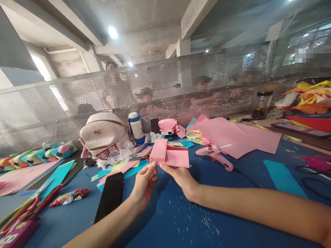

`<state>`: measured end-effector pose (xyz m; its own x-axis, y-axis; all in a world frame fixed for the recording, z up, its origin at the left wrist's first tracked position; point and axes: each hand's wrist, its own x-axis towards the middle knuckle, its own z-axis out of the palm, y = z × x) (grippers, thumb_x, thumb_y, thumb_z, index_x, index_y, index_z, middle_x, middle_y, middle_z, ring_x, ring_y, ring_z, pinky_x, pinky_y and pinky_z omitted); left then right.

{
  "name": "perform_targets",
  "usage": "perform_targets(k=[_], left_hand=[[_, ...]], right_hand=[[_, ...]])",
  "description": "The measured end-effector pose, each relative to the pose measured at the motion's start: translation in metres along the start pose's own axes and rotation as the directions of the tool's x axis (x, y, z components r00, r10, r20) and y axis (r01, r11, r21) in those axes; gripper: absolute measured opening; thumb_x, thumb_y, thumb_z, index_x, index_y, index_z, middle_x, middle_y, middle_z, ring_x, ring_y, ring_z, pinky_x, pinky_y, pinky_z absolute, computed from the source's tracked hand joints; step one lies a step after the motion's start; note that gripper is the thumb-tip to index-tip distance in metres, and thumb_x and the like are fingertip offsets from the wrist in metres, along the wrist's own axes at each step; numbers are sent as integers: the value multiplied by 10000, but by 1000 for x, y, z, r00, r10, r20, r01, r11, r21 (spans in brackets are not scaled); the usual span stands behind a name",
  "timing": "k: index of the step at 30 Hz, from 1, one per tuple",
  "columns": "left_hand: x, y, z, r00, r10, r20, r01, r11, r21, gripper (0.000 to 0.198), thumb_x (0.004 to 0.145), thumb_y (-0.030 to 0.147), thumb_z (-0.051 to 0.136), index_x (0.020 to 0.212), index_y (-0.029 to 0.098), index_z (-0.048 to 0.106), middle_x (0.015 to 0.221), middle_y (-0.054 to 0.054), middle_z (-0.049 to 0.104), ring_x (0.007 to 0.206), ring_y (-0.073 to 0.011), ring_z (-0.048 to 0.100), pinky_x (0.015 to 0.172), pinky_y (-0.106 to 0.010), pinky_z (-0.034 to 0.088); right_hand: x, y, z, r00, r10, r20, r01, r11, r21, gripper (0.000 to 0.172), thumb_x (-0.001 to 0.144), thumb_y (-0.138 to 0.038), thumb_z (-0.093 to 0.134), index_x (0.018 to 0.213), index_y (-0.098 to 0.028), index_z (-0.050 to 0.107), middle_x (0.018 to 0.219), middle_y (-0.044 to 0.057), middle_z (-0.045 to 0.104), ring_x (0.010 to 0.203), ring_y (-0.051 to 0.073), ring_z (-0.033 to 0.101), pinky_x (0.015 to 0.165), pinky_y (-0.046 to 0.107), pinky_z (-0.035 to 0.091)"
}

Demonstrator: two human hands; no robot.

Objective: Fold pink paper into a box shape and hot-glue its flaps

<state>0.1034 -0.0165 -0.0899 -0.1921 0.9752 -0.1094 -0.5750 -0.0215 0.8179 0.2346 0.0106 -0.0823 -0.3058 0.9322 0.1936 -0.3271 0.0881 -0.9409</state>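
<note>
A folded pink paper box shape (177,157) is held up above the blue table in both hands. My left hand (145,182) pinches its lower left corner between thumb and fingers. From below and the right, my right hand (183,181) grips its bottom edge, thumb in front and the other fingers mostly hidden behind the paper. A pink glue gun (216,155) lies just to the right of the paper shape. Behind it sits a stack of folded pink paper pieces (168,125).
Large pink sheets (238,134) lie at the back right, a blue-green strip (283,175) at the right. A pale backpack (103,129) and a white-blue bottle (136,126) stand before a perforated metal screen (165,75). A black phone (110,194), scissors (33,205) and a snack packet (69,197) lie left.
</note>
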Motion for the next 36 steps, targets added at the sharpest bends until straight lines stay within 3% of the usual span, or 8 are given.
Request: perform_targets(k=[6, 9, 10, 13, 14, 19, 25, 36], left_hand=[[3, 1, -1, 995, -53, 80, 54, 998, -11, 251, 636, 299, 850, 743, 157, 672, 652, 22, 633, 575, -60, 586, 473, -122, 423], [14, 13, -8, 975, -168, 145, 163, 986, 47, 167, 709, 241, 800, 789, 152, 683, 712, -7, 687, 672, -90, 658, 574, -143, 506], [18, 17, -12, 964, -216, 154, 206, 975, 78, 140, 715, 205, 790, 780, 146, 681, 712, -10, 696, 673, -89, 668, 582, -137, 514], [29, 29, -22, 905, -392, 166, 358, 912, 201, 95, 713, 109, 759, 762, 116, 678, 719, -42, 721, 671, -128, 704, 544, -153, 531], [32, 31, -25, 877, -449, 170, 403, 881, 249, 88, 714, 85, 746, 767, 104, 679, 725, -58, 727, 674, -148, 714, 521, -160, 530], [36, 33, -33, 784, -589, 197, 472, 770, 429, 96, 753, 99, 710, 834, 50, 693, 810, -149, 747, 751, -223, 742, 556, -191, 561], [34, 31, -34, 755, -613, 232, 412, 719, 560, 185, 754, 188, 735, 860, 41, 699, 914, -198, 742, 787, -256, 742, 569, -197, 570], [34, 31, -37, 759, -609, 230, 354, 682, 639, 252, 717, 282, 776, 822, 74, 678, 851, -165, 751, 768, -256, 744, 541, -198, 561]], right_hand=[[-2, 7, -4, 997, -26, 71, 32, 996, -84, 353, 808, -408, 677, 1120, -245, 649, 1175, 42, 655, 1183, 238, 545, 1057, 391, 375], [-21, -4, -14, 960, 73, 270, 7, 959, -282, 189, 828, -326, 638, 977, -220, 686, 996, 39, 696, 968, 211, 630, 861, 322, 484], [-30, -10, -19, 918, 140, 371, 13, 924, -382, 169, 819, -285, 640, 966, -219, 689, 934, 30, 702, 873, 192, 644, 760, 285, 498], [-57, -38, -33, 682, 272, 679, 210, 817, -537, 169, 816, -145, 576, 891, -190, 720, 756, 5, 710, 680, 138, 655, 631, 217, 472], [-62, -48, -37, 657, 246, 713, 307, 776, -551, 204, 822, -114, 551, 902, -185, 724, 725, 0, 705, 680, 129, 656, 664, 213, 472], [-53, -72, -54, 705, -9, 709, 634, 457, -624, 219, 921, -204, 499, 1030, -195, 689, 988, 45, 689, 945, 178, 597, 885, 310, 430], [-29, -41, -61, 701, 91, 707, 689, 168, -705, 373, 939, -286, 503, 1302, -209, 542, 1109, 86, 612, 978, 215, 569, 845, 345, 457], [-18, -11, -49, 654, 67, 754, 750, -192, -633, 362, 920, -439, 527, 1137, -162, 609, 1023, 95, 660, 942, 266, 554, 824, 418, 422]])
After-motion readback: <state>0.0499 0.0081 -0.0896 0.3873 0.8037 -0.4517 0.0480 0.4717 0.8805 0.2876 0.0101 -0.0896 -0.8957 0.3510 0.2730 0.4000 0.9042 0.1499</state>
